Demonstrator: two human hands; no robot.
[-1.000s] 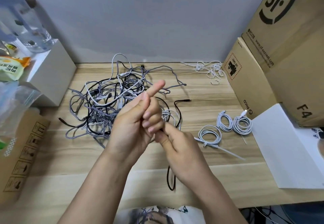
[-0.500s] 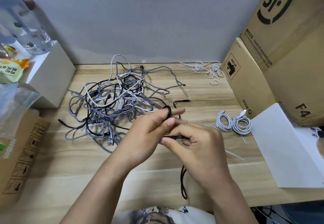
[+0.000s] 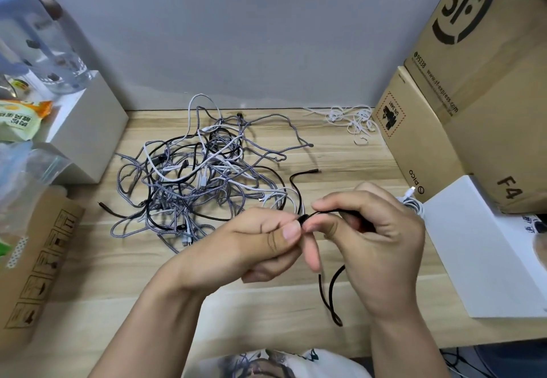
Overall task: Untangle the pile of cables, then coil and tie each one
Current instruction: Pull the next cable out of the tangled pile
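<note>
A tangled pile of grey braided, white and black cables lies on the wooden table, left of centre. Both hands hold one black cable above the table's front. My left hand pinches it between thumb and forefinger. My right hand curls its fingers around several turns of it. A loop of this cable hangs below my right hand, and its far end lies on the table toward the pile. Coiled white cables peek out behind my right hand.
Loose white ties lie at the back right. Cardboard boxes and a white box line the right side. A white block with a clear bottle, and a cardboard box, stand at the left.
Both hands have shifted right and slightly down with the black cable. My left hand's fingers went from raised to pinching the cable. The hanging loop swung right. My right hand now covers most coiled white cables.
</note>
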